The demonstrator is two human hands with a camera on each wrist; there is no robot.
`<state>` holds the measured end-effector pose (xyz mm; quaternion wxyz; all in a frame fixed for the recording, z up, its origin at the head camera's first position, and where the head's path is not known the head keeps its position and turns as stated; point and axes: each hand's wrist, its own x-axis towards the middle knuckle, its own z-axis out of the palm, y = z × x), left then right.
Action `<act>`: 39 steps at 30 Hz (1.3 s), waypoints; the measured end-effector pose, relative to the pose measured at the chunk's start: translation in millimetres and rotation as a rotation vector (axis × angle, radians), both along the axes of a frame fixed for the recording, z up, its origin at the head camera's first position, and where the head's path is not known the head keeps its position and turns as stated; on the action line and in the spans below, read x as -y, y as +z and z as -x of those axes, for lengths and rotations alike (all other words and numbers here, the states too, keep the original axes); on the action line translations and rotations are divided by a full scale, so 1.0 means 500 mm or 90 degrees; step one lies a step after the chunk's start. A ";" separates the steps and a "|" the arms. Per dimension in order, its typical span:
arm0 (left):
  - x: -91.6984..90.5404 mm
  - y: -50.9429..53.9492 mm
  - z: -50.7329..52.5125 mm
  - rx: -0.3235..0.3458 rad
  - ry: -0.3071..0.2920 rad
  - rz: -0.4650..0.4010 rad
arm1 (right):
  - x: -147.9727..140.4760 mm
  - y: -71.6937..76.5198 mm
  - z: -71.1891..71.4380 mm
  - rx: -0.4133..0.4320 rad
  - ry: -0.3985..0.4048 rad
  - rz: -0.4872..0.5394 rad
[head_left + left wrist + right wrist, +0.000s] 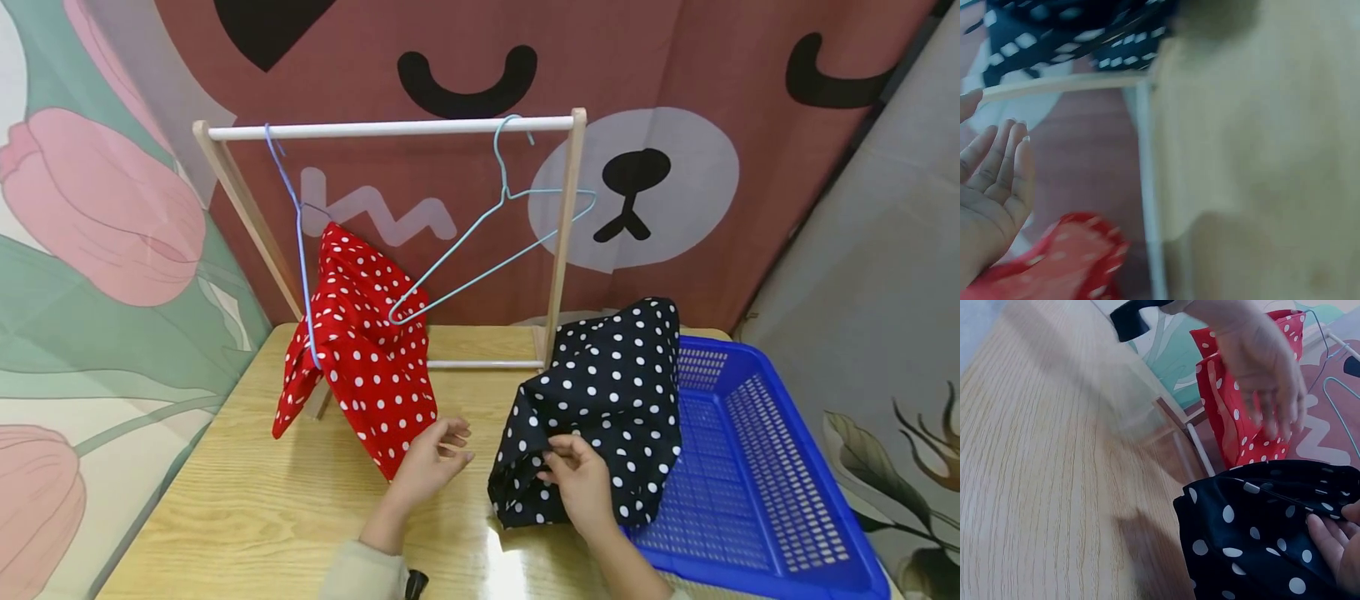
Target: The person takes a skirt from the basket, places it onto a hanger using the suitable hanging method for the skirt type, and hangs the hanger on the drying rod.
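Note:
My right hand pinches a fold of a black cloth with white dots, which hangs bunched between the rack and the basket. In the right wrist view the right fingers grip the fold of this cloth. To the left, my left hand hovers with its fingers loose and holds nothing; the left wrist view shows its palm and fairly straight fingers. Beside it a red cloth with white dots hangs on a purple hanger. A light-blue hanger hangs bare on the rack.
A small rack with a white rod and wooden legs stands at the back of the wooden table. On the right is a blue plastic basket. Patterned curtains hang behind.

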<state>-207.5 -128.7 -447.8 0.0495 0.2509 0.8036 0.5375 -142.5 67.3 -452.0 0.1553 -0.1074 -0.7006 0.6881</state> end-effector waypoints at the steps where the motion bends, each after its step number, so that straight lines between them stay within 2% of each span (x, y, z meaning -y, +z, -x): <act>1: -0.005 -0.012 0.000 0.009 -0.004 0.005 | 0.001 0.000 0.000 -0.006 0.001 -0.004; 3: -0.017 -0.031 0.000 0.026 -0.013 0.012 | 0.002 0.000 -0.001 -0.012 0.006 -0.006; 5: -0.029 -0.041 -0.004 0.046 -0.032 0.004 | 0.003 -0.001 0.000 -0.014 0.004 -0.008; 7: -0.038 -0.041 -0.012 0.074 -0.054 -0.011 | 0.006 -0.002 0.000 -0.014 -0.001 -0.021; 11: -0.046 -0.022 -0.030 0.128 -0.114 -0.034 | 0.009 -0.008 0.002 -0.022 -0.004 -0.051; 13: -0.048 -0.030 -0.029 0.142 -0.129 -0.037 | 0.009 -0.010 0.004 -0.023 0.000 -0.058; 15: -0.051 -0.049 -0.023 0.146 -0.124 -0.041 | 0.008 -0.010 0.005 -0.021 0.011 -0.068; 17: -0.054 -0.071 -0.016 0.138 -0.100 -0.039 | 0.004 -0.005 0.005 -0.014 0.029 -0.105; 19: -0.056 -0.087 -0.012 0.125 -0.068 -0.031 | -0.002 0.006 0.000 -0.004 0.043 -0.163; 21: -0.057 -0.089 -0.013 0.115 -0.046 -0.033 | -0.013 0.017 -0.008 0.002 0.040 -0.233; 25: -0.060 -0.090 -0.016 0.124 -0.024 -0.043 | -0.055 0.035 -0.029 -0.026 -0.042 -0.339; 28: -0.061 -0.090 -0.017 0.137 -0.014 -0.044 | -0.100 0.037 -0.042 -0.024 -0.127 -0.378; 30: -0.061 -0.090 -0.016 0.142 -0.006 -0.047 | -0.134 0.029 -0.048 0.022 -0.161 -0.390; 32: -0.062 -0.091 -0.016 0.143 0.003 -0.047 | -0.162 0.027 -0.056 0.110 -0.152 -0.392; 34: -0.062 -0.092 -0.015 0.146 0.008 -0.049 | -0.186 0.024 -0.066 0.211 -0.104 -0.400; 36: -0.064 -0.094 -0.015 0.152 0.010 -0.051 | -0.200 0.027 -0.075 0.313 -0.033 -0.419; 39: -0.066 -0.094 -0.014 0.170 0.008 -0.061 | -0.215 0.020 -0.085 0.403 0.049 -0.419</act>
